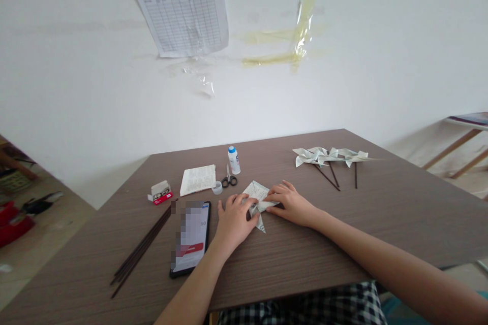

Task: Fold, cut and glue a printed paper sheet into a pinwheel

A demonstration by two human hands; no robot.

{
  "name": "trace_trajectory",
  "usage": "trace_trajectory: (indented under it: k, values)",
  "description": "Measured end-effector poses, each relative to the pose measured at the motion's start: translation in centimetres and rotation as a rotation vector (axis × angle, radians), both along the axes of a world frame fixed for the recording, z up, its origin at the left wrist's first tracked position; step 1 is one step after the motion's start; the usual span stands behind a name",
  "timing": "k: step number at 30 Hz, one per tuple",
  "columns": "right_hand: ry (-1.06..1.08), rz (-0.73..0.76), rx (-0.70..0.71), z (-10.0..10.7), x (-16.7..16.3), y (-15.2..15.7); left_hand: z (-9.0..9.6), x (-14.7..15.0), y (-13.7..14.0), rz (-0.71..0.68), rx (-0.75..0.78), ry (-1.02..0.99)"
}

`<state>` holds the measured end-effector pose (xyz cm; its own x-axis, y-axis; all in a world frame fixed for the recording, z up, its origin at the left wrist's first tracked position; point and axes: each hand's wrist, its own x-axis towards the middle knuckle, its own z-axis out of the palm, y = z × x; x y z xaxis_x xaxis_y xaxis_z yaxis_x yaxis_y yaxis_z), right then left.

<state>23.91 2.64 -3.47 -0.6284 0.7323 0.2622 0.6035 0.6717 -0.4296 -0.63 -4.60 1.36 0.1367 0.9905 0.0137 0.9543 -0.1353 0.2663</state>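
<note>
In the head view, a thin, pale sheet of printed paper [256, 190] is seen on the brown wood-grain table [381, 218], between the two bare hands and near the front edge. It is partly folded: a flat corner covered with small dark print is pointed toward the wall, a narrow, sharp tip is turned toward the person, and a raised flap is lifted on the right. Its middle is partly hidden by fingers.

The paper is touched by the left hand [237, 217] with thumb and forefinger at its left side; whether they are closed on a fold cannot be told. Its right side is covered by the extended fingers of the right hand [292, 204]; whether it is pinched there cannot be told either.

Beyond the left hand, a clear round roll of tape [217, 188], black-handled scissors [229, 180] and a white bottle with a blue cap [234, 160] are placed. To the left, a black-framed phone [192, 236] is laid. At the far right, pale paper pinwheels on dark sticks [305, 157] are grouped together.
</note>
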Motion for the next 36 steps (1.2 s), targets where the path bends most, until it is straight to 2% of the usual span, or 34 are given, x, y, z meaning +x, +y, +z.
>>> trace_trajectory:
  k: [10,30,36]
  values:
    - [-0.018,-0.010,-0.033,0.41,-0.10,-0.02,0.38,0.10,-0.20,-0.022,0.041,0.086]
    - [-0.024,-0.008,-0.017,-0.11,0.09,0.31,-0.35,-0.19,0.33,0.001,0.060,0.030]
    - [-0.008,-0.008,-0.013,-0.23,0.13,0.45,-0.26,-0.05,0.21,0.001,0.020,0.034]
